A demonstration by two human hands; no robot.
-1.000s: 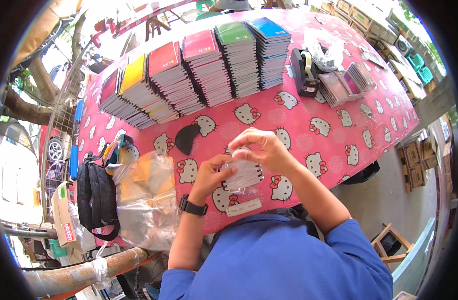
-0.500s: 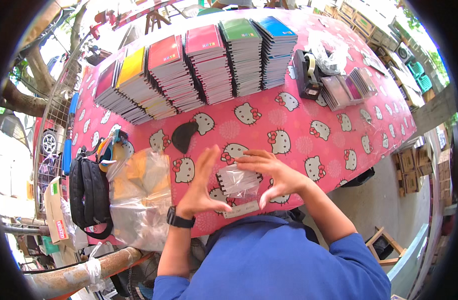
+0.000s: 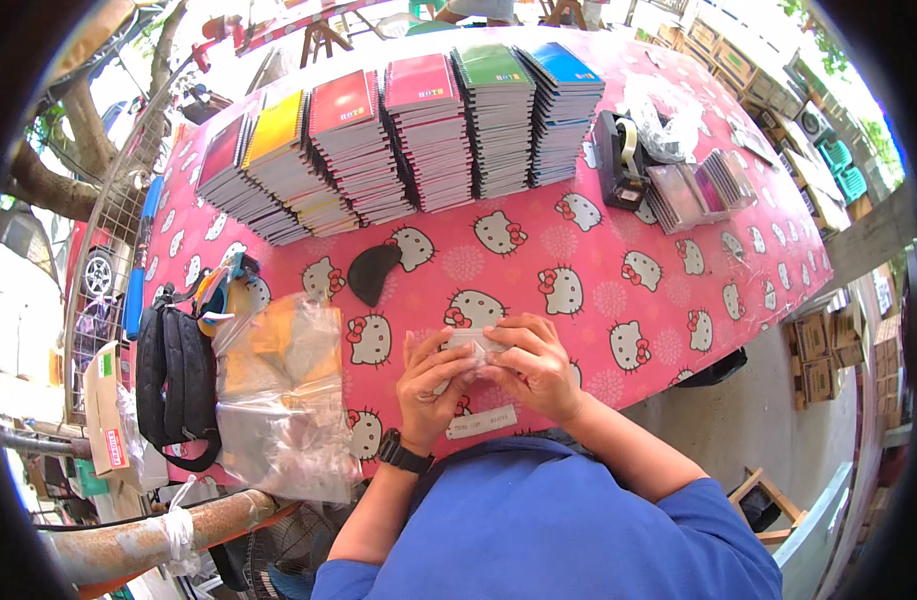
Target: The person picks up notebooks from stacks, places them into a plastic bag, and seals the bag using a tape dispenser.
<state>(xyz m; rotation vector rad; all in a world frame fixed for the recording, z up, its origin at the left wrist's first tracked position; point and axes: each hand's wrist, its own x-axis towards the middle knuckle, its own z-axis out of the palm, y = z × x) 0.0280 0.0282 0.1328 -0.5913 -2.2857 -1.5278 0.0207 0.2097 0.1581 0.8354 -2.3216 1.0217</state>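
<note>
Close to my body, a small bundle of white-paged spiral notebooks in clear plastic is held between both hands. My left hand is closed on its left side, thumb towards the middle. From the right, my right hand grips the wrap, its fingers bent over the top. Both sets of fingertips meet near the centre of the bundle, where the plastic looks gathered; much of it is hidden behind them. Just below the hands a white printed strip lies flat on the pink table.
Tall stacks of coloured spiral notebooks line the far side. Right of them stand a black tape dispenser and wrapped notebook packs. Clear plastic bags and a black backpack lie left. A black rounded object sits mid-table.
Both hands, spread apart around the bundle before, have come together and closed on it. The whole view has shifted slightly.
</note>
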